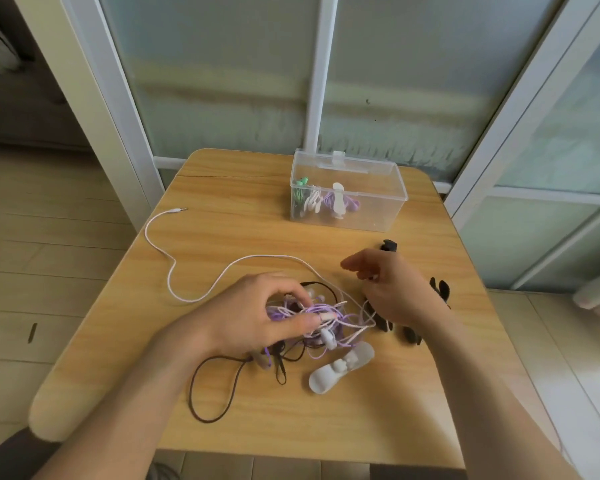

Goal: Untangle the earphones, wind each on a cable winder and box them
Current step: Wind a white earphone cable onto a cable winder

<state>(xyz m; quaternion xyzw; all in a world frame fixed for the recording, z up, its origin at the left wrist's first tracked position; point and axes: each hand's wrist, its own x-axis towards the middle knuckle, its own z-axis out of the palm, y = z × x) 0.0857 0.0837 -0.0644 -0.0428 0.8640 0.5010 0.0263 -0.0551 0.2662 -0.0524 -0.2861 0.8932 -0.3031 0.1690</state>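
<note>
A knot of purple, pink and dark brown earphone cables (321,318) lies on the wooden table (243,230). My left hand (257,313) sits on the knot and pinches purple strands between thumb and fingers. My right hand (392,289) hovers just right of the knot with fingers curled, pinching something dark that I cannot make out. A pink cable (194,271) runs out to the left and ends in a plug (179,210). A white cable winder (342,370) lies in front of the knot. The clear box (378,206) at the back holds wound earphones on winders (336,200).
Several black cable winders (439,289) lie under and to the right of my right hand, one farther back (388,244). A dark brown cable loop (212,389) spreads toward the front left edge. Frosted glass doors stand behind the table.
</note>
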